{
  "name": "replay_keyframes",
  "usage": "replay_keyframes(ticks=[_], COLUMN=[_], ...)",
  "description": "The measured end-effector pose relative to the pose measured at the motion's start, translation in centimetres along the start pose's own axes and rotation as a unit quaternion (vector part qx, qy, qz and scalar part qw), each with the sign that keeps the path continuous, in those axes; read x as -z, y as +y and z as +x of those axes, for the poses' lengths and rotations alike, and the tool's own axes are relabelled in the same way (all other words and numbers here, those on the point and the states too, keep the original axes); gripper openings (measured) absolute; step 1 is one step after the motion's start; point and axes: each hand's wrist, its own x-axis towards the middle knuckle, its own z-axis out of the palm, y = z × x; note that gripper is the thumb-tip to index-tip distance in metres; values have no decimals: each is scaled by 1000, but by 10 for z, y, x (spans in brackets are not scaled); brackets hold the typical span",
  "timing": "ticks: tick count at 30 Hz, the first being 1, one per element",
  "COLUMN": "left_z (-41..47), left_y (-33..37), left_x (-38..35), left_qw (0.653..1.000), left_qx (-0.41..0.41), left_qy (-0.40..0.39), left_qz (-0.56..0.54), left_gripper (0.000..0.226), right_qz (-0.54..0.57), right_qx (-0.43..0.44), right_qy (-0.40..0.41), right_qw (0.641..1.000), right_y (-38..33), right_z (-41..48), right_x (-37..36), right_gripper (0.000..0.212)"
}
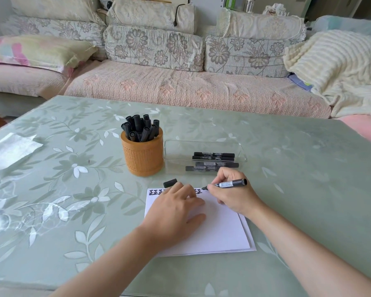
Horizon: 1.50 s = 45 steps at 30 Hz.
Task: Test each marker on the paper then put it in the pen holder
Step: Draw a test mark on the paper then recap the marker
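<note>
While laying a test stroke at the far edge of the paper (219,230), gripped the uncapped marker (229,183) in the right hand (231,194), fingers and thumb curled round the barrel close to the tip, probably for control over the line. Touched the tip to the sheet at the end of a row of black marks running along that far edge. Pressed the left hand (176,209) flat on the paper, fingers straight and spread, holding nothing, most likely to stop the sheet sliding on the glossy surface (298,168) under the stroke. Covered the middle of the row of marks with that hand. Left the cap (170,183) lying loose on the surface just beyond the paper's far left corner, near the left fingertips, presumably handy for recapping. Stood the pen holder (142,156) just behind the cap, packed with black markers (139,127) upright, seemingly the tested ones. Set the clear tray (204,144) beside the holder on its right, with four capped markers (213,155) lying flat in it, apparently awaiting their turn. Judged the task well along: finish the stroke, recap, then drop into the holder.
</note>
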Motion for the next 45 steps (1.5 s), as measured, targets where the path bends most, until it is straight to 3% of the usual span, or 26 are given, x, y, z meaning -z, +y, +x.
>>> replay_keyframes(ticks=[20, 28, 45], left_z=[0, 1, 2], left_y=[-2, -2, -2], left_x=[-5, -4, -4], left_qw=[1000, 1000, 1000], left_qx=[16, 17, 14], left_qy=[-2, -8, -8], left_qz=[8, 3, 0], left_gripper=[31, 32, 31], right_qz=[-34, -28, -28], right_qx=[42, 57, 63], right_qy=[6, -24, -49], right_qw=[999, 998, 996], right_y=[4, 6, 7], right_z=[0, 0, 2], right_x=[-1, 2, 3], right_gripper=[33, 26, 32])
